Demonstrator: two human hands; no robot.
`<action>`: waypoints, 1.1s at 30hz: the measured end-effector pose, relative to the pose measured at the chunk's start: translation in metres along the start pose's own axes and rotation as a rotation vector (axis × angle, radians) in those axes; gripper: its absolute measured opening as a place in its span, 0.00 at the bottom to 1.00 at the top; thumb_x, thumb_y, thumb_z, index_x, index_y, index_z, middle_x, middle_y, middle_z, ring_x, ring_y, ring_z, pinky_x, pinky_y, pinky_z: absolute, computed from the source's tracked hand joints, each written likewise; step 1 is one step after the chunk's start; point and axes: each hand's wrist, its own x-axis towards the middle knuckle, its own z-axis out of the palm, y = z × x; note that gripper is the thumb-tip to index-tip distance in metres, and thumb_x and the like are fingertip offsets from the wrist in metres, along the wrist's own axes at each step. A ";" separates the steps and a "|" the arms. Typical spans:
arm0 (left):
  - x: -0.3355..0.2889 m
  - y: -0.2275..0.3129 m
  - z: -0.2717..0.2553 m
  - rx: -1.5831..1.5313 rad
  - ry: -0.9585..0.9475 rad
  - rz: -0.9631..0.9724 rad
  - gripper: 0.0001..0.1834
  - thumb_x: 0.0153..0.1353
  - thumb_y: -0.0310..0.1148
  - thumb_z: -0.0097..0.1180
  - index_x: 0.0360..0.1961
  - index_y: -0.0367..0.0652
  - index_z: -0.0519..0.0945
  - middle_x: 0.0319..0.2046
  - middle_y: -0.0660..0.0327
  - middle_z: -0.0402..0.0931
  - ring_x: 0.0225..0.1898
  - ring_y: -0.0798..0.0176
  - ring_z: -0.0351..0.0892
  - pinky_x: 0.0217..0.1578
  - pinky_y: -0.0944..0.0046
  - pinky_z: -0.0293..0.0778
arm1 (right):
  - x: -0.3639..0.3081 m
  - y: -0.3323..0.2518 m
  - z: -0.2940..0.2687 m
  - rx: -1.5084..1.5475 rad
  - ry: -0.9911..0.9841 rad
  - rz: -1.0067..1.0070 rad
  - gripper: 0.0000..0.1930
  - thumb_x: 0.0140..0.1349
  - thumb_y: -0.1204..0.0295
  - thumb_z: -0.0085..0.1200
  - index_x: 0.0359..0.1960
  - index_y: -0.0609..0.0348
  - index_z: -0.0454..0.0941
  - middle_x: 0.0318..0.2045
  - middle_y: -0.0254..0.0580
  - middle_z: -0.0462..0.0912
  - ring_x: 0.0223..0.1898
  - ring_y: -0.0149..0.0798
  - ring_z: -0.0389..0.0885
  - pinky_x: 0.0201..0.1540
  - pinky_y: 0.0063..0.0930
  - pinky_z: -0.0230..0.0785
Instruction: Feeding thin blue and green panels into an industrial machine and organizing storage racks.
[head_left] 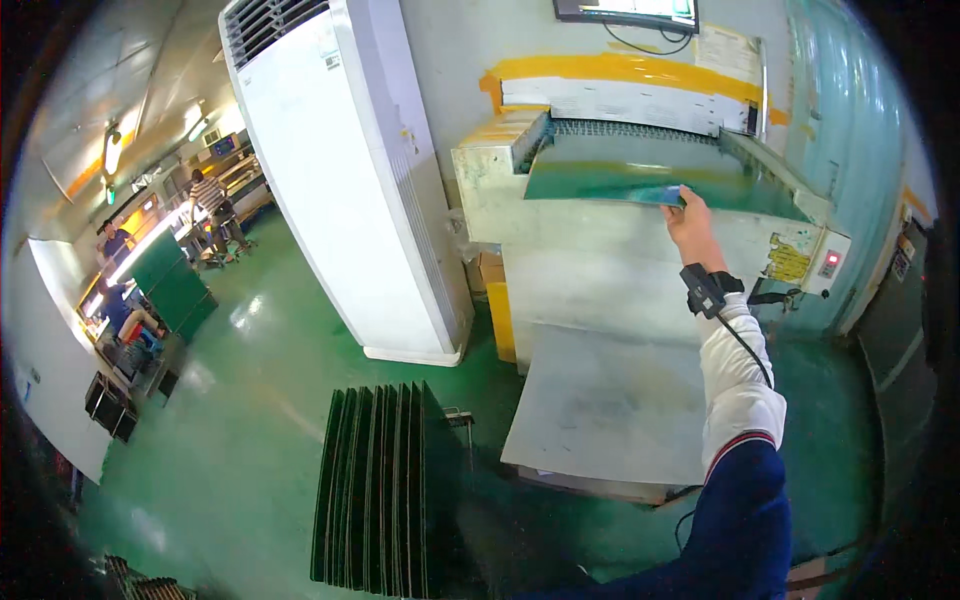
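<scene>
My right hand point(690, 225) is closed on the near edge of a large, glossy green panel point(620, 172), with the thumb and fingers pinching it right of its middle. The panel's front edge bends up slightly at my grip. It lies on the top of a pale machine point(590, 265), with a row of small rollers or teeth point(630, 130) behind it. A dark strap with a small box and a cable sits on my right wrist. My left hand is out of view.
Several dark green panels point(375, 490) stand upright in a rack at the lower middle. A grey sheet point(610, 400) slopes below the machine. Left of it rises a tall white cabinet unit point(330, 180). A lit red switch point(831, 262) is at the machine's right. People work far left.
</scene>
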 end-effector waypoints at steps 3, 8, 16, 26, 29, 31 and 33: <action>0.009 -0.008 0.012 -0.095 -0.002 0.024 0.34 0.65 0.43 0.52 0.68 0.43 0.57 0.69 0.49 0.52 0.68 0.45 0.51 0.67 0.50 0.53 | 0.020 0.009 -0.015 -0.075 0.032 0.032 0.14 0.66 0.68 0.51 0.49 0.57 0.67 0.43 0.44 0.77 0.43 0.47 0.79 0.51 0.43 0.72; 0.020 -0.023 0.022 -0.098 -0.016 -0.016 0.35 0.64 0.42 0.53 0.69 0.44 0.56 0.70 0.50 0.50 0.69 0.46 0.50 0.68 0.50 0.51 | 0.004 0.013 -0.004 -0.192 -0.025 0.125 0.22 0.65 0.58 0.52 0.52 0.60 0.63 0.39 0.48 0.79 0.38 0.44 0.80 0.45 0.39 0.74; 0.014 -0.011 0.013 -0.137 -0.104 -0.133 0.35 0.65 0.43 0.53 0.70 0.46 0.55 0.69 0.51 0.51 0.68 0.46 0.55 0.65 0.51 0.58 | -0.003 0.022 0.000 -0.400 -0.154 0.275 0.21 0.64 0.53 0.52 0.40 0.63 0.73 0.31 0.42 0.81 0.30 0.37 0.79 0.34 0.29 0.73; 0.018 -0.004 0.020 -0.054 -0.064 -0.128 0.36 0.65 0.40 0.53 0.70 0.48 0.53 0.69 0.52 0.51 0.68 0.47 0.54 0.66 0.49 0.56 | 0.027 0.015 -0.003 -0.457 -0.099 0.254 0.19 0.66 0.55 0.50 0.36 0.62 0.76 0.29 0.39 0.81 0.27 0.33 0.79 0.30 0.25 0.74; 0.027 -0.024 0.030 -0.087 -0.058 -0.132 0.35 0.65 0.42 0.52 0.70 0.48 0.54 0.70 0.52 0.51 0.69 0.48 0.53 0.66 0.49 0.54 | 0.024 0.015 0.002 -0.445 -0.104 0.247 0.21 0.66 0.53 0.50 0.38 0.62 0.76 0.31 0.40 0.82 0.30 0.34 0.79 0.32 0.25 0.74; 0.025 -0.022 0.030 -0.117 -0.070 -0.122 0.35 0.66 0.43 0.51 0.70 0.47 0.54 0.70 0.52 0.50 0.69 0.47 0.52 0.67 0.50 0.53 | 0.022 0.013 0.006 -0.437 -0.118 0.250 0.21 0.66 0.52 0.50 0.39 0.63 0.75 0.33 0.41 0.82 0.32 0.34 0.79 0.35 0.26 0.74; 0.022 -0.017 0.029 -0.090 -0.073 -0.096 0.34 0.66 0.44 0.50 0.70 0.47 0.54 0.70 0.52 0.50 0.69 0.46 0.51 0.67 0.50 0.52 | 0.023 0.012 0.006 -0.428 -0.145 0.272 0.22 0.66 0.52 0.50 0.41 0.63 0.75 0.35 0.41 0.82 0.34 0.35 0.79 0.37 0.26 0.73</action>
